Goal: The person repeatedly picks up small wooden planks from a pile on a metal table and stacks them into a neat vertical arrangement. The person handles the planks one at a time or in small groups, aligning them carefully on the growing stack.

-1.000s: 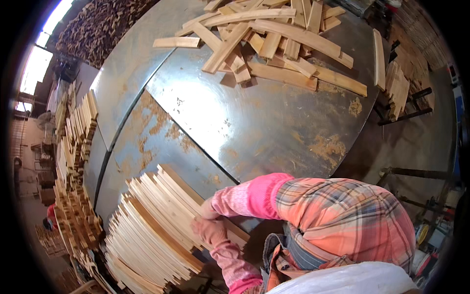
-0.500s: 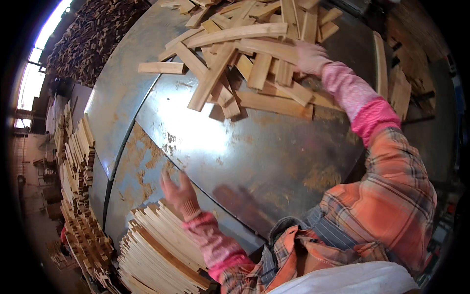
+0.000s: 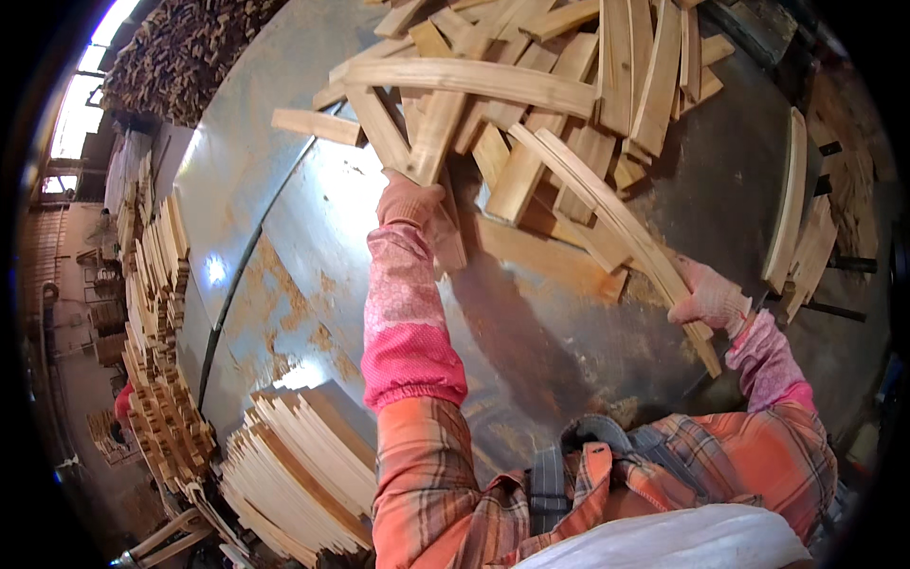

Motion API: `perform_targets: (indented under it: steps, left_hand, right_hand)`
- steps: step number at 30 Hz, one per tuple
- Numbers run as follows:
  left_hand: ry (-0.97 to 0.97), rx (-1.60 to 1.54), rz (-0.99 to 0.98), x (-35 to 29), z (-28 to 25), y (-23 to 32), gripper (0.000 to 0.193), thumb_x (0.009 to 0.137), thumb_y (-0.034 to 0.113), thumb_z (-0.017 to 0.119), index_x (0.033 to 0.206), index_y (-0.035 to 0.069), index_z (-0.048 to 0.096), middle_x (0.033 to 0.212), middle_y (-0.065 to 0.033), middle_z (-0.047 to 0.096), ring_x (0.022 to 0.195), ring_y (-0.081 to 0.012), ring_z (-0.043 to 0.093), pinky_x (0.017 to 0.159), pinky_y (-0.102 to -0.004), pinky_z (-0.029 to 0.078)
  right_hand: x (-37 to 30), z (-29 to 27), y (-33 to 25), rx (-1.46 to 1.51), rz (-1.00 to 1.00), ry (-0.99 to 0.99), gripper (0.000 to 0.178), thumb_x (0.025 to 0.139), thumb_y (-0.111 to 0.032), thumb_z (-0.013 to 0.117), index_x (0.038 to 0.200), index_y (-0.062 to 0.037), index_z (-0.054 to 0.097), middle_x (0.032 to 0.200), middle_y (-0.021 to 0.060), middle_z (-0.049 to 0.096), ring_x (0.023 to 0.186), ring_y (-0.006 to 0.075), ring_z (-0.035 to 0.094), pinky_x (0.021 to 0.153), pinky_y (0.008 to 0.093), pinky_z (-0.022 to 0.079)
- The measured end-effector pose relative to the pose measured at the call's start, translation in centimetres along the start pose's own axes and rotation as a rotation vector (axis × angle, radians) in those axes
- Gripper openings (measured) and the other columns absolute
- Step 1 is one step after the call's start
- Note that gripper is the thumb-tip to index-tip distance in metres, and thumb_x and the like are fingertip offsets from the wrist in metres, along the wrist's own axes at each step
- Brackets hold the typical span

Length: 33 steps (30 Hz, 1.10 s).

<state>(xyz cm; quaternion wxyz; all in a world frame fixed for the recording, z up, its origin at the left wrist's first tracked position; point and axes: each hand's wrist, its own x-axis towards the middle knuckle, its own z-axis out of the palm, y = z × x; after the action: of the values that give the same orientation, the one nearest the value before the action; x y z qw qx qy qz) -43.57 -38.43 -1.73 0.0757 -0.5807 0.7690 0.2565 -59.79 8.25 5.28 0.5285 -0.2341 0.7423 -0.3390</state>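
Observation:
A loose heap of pale wooden slats (image 3: 517, 180) lies across the far part of a metal table (image 3: 607, 356). My left hand (image 3: 408, 201), in a pinkish work glove, is at the heap's near left edge, its fingers closed on the near end of a wooden slat (image 3: 441, 123). My right hand (image 3: 713, 302), gloved alike, grips the near end of what looks like two long, slightly curved wooden slats (image 3: 616, 213) lying together. Their far ends still rest over the heap. Part of each hand's fingers is hidden.
Neatly stacked slats (image 3: 299, 465) stand at the near left. Beyond the table's left edge are more stacked wood pieces (image 3: 161, 332) and a large mound of offcuts (image 3: 185, 62). A single curved slat (image 3: 789, 204) lies by the right edge, beside wooden boards (image 3: 813, 251).
My right hand has drawn back toward me from the heap with the slats. My left hand has gone from above the stacked slats to the heap and closed on a slat.

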Motion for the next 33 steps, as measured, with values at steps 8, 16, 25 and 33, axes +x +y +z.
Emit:
perform_targets:
  steps: [8, 16, 25, 33]
  left_hand:
    - [-0.132, -0.336, -0.137, -17.4, 0.5, -13.8, 0.074, 0.073, 0.015, 0.076, 0.138, -0.005, 0.048, 0.108, -0.0242, 0.072, 0.1, -0.0348, 0.073, 0.089, -0.0408, 0.059]
    - [-0.653, -2.058, -0.156, -37.1, 4.4, -29.2, 0.064, 0.078, 0.018, 0.065, 0.136, -0.005, 0.053, 0.117, -0.0211, 0.065, 0.086, -0.0313, 0.068, 0.082, -0.0452, 0.061]
    - [-0.286, -1.666, -0.275, -43.4, 12.6, -39.1, 0.035, 0.086, 0.022, 0.066, 0.11, -0.002, 0.066, 0.097, -0.0087, 0.069, 0.083, -0.0224, 0.067, 0.079, -0.0374, 0.058]
    - [-0.278, -1.325, -0.225, -46.7, 7.3, -42.0, 0.03, 0.082, 0.015, 0.075, 0.107, 0.0, 0.069, 0.082, -0.0045, 0.068, 0.069, -0.0145, 0.06, 0.064, -0.0278, 0.049]
  right_hand:
    - [0.4, 9.8, 1.1, 0.507, -0.086, -0.39, 0.071, 0.067, -0.015, 0.081, 0.134, -0.0035, 0.058, 0.107, 0.0066, 0.069, 0.089, 0.0175, 0.068, 0.08, 0.0324, 0.057]
    - [2.9, 28.6, 0.4, 0.407, -0.115, -0.545, 0.057, 0.081, -0.021, 0.079, 0.131, -0.0009, 0.06, 0.109, 0.0069, 0.07, 0.092, 0.0167, 0.068, 0.083, 0.0338, 0.057]
    - [1.4, 41.9, 3.7, 0.46, -0.042, -0.522, 0.048, 0.091, -0.027, 0.074, 0.126, 0.0032, 0.064, 0.115, 0.0071, 0.07, 0.105, 0.0152, 0.065, 0.098, 0.032, 0.051]
    - [-0.6, 50.3, 3.2, 0.153, -0.207, -0.656, 0.053, 0.09, -0.031, 0.071, 0.129, 0.004, 0.063, 0.113, 0.0119, 0.07, 0.102, 0.0179, 0.065, 0.094, 0.0341, 0.052]
